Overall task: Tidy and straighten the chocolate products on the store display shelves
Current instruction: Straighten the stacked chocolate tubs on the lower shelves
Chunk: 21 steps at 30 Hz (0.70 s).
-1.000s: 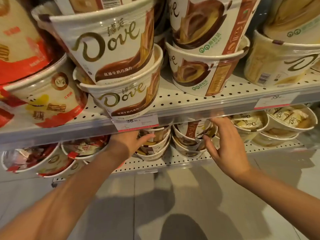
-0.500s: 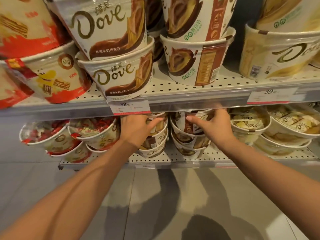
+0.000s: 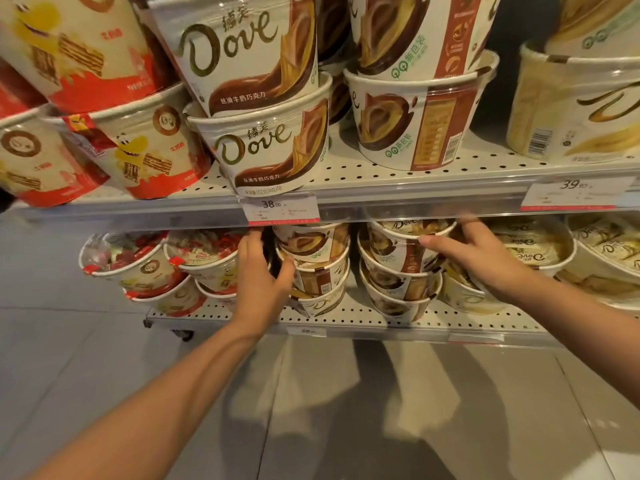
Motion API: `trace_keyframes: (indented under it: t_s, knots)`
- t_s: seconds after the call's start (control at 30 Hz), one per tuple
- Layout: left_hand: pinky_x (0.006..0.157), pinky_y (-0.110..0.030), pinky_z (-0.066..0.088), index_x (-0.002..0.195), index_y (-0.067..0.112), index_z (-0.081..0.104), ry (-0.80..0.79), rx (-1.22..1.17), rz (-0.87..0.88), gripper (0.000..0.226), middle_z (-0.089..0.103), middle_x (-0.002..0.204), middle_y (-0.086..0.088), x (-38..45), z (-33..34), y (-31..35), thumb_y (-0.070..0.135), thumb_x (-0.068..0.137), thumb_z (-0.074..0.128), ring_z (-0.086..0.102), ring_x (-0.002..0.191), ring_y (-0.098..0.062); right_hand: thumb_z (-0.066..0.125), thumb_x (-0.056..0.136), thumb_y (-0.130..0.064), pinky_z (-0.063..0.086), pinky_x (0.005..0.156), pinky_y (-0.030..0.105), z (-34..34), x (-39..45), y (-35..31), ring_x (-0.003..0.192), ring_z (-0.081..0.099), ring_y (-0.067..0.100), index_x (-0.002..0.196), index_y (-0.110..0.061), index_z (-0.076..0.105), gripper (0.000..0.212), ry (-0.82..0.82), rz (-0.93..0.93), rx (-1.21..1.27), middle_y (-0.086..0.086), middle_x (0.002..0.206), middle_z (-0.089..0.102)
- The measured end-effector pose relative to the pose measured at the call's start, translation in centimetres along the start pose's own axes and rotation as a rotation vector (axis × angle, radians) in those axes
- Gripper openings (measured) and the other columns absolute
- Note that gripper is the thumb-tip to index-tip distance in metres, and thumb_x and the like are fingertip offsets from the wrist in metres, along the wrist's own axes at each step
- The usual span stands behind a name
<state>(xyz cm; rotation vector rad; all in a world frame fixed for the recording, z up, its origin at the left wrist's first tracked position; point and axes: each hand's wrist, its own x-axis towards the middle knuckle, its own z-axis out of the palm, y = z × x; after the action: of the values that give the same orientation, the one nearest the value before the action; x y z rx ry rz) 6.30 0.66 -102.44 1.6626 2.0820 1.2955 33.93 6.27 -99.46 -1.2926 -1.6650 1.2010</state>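
While both hands are working the lower perforated metal shelf (image 3: 346,315), the left hand (image 3: 258,282) is cupping the brown-and-white stacked chocolate tubs (image 3: 313,268); the right hand (image 3: 479,258) is gripping the neighbouring tub stack (image 3: 398,271). Squaring them gently, labels forward, looks wisest.

right hand (image 3: 485,258) shifted rightward along tub stack (image 3: 401,268), thumb extended

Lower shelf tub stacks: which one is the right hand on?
The right hand grips the brown-striped stack, right of the left hand's stack.
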Motion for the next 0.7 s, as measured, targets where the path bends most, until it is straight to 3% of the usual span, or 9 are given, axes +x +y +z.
trace_keyframes:
  t_s: [0.07,0.13,0.2,0.27,0.37,0.43,0.57,0.7]
  knots:
    - [0.069,-0.012,0.046,0.128,0.011,0.039,0.000,-0.291,-0.227,0.037,0.055,0.101,-0.003,0.0,0.1,0.8,0.017,0.094,0.051,0.054,0.084,-0.004,0.062,0.085,-0.030,0.041,0.096,0.035,0.2,-0.1,0.2,0.102,0.055,0.012,0.098,-0.032,0.049,0.018,0.009,0.047,0.126,-0.008,0.104,0.059]
    - [0.056,-0.018,0.047,0.124,0.009,0.040,0.037,-0.512,-0.441,0.029,0.055,0.079,-0.004,0.9,-0.1,1.5,0.022,0.098,0.043,0.054,0.065,-0.010,0.058,0.088,-0.030,0.040,0.100,0.038,0.7,-0.1,0.3,0.108,0.054,0.015,0.107,-0.030,0.047,0.022,0.141,0.060,0.177,-0.009,0.109,0.059]
    - [0.050,-0.022,0.049,0.118,0.009,0.041,0.036,-0.634,-0.556,0.026,0.055,0.071,-0.007,2.4,-0.6,2.1,0.028,0.100,0.039,0.054,0.057,-0.014,0.057,0.087,-0.033,0.047,0.092,0.039,1.1,0.1,-0.1,0.101,0.059,0.019,0.110,-0.023,0.051,0.025,0.350,0.056,0.116,-0.001,0.106,0.063]
    - [0.049,-0.021,0.052,0.113,0.009,0.043,-0.012,-0.650,-0.583,0.025,0.059,0.073,-0.011,3.6,-0.9,2.7,0.030,0.101,0.037,0.059,0.054,-0.015,0.056,0.083,-0.043,0.051,0.070,0.037,1.4,0.3,-0.8,0.079,0.060,0.021,0.098,-0.013,0.058,0.033,0.419,0.119,0.039,0.005,0.085,0.064]
    - [0.051,-0.020,0.055,0.115,0.003,0.049,-0.056,-0.657,-0.610,0.027,0.063,0.077,-0.013,4.4,-0.9,2.9,0.023,0.101,0.037,0.063,0.060,-0.017,0.049,0.092,-0.034,0.039,0.045,0.025,1.9,0.3,-1.7,0.051,0.049,0.018,0.077,-0.007,0.055,0.032,0.221,0.274,0.037,0.007,0.063,0.055]
    - [0.050,-0.019,0.054,0.115,0.003,0.052,-0.063,-0.695,-0.640,0.025,0.063,0.078,-0.012,4.7,-0.6,3.0,0.019,0.101,0.038,0.065,0.058,-0.015,0.045,0.096,-0.026,0.039,0.039,0.022,2.1,0.3,-2.3,0.043,0.050,0.016,0.075,-0.003,0.056,0.033,0.188,0.301,0.081,0.010,0.059,0.058]
    - [0.041,-0.015,0.048,0.107,0.003,0.057,-0.016,-0.688,-0.609,0.022,0.061,0.072,-0.012,5.0,-0.3,3.6,0.015,0.100,0.039,0.059,0.040,-0.007,0.046,0.095,-0.014,0.034,0.033,0.018,1.8,1.1,-2.3,0.038,0.044,0.011,0.071,-0.009,0.053,0.025,0.397,0.233,0.314,0.006,0.051,0.053]
    - [0.046,-0.018,0.052,0.106,0.005,0.057,0.027,-0.710,-0.521,0.019,0.063,0.073,-0.012,4.3,0.1,3.9,0.006,0.099,0.040,0.061,0.043,-0.008,0.053,0.091,-0.012,0.030,0.032,0.015,1.5,1.4,-1.3,0.031,0.038,0.004,0.063,-0.010,0.051,0.028,0.456,0.144,0.465,-0.005,0.036,0.047]
